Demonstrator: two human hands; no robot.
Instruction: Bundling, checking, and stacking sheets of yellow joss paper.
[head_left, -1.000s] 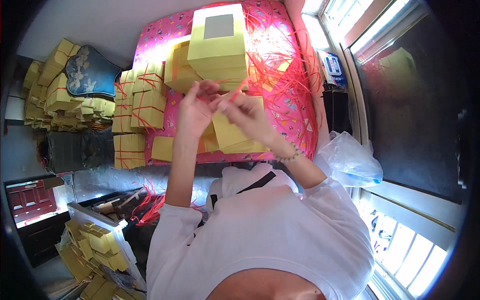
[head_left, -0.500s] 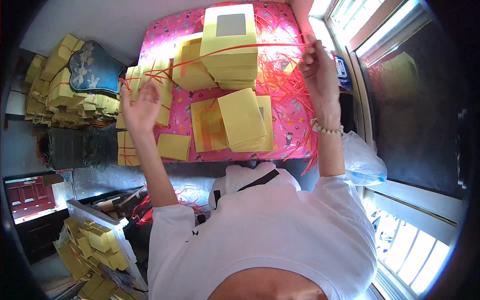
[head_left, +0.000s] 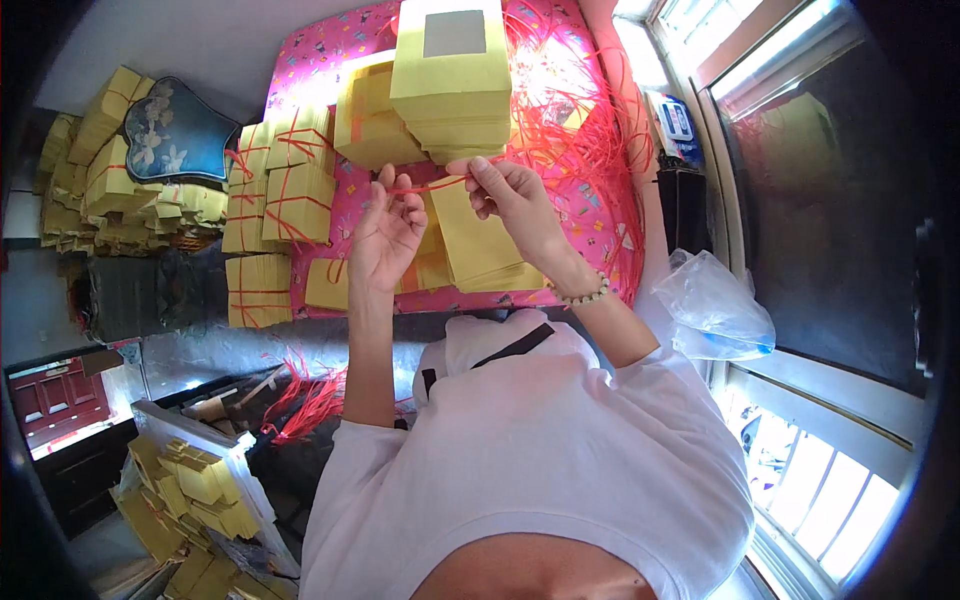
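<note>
Red plastic string [head_left: 430, 186], thin and flat like ribbon, stretched short and nearly level between both hands above the pink surface [head_left: 320, 75]. Right hand [head_left: 515, 200] grip closed: thumb and forefinger pinch the string's right end. Left hand [head_left: 385, 235] holds the other end, fingers curled around it, fingertips up; exact pinch is hard to tell.

Directly below the hands: loose stack of yellow paper sheets [head_left: 480, 245], tilted, lying on the surface near its front edge, no string visible around it. Beaded bracelet [head_left: 583, 295] on the right wrist.

Behind the hands: tall untied pile of yellow paper [head_left: 450, 100] with a grey square on the top sheet. Left of the hands: several tied yellow bundles [head_left: 285, 185], each crossed with red string, stacked near the surface's left edge. Loose heap of red strings [head_left: 585, 110] spread across the right side of the surface.

Further out: clear plastic bag [head_left: 715, 310] to the right by the window; more yellow bundles [head_left: 110, 185] far left around a dark flowered cushion [head_left: 180, 130]; red strands on the floor [head_left: 310, 400] below the surface.
</note>
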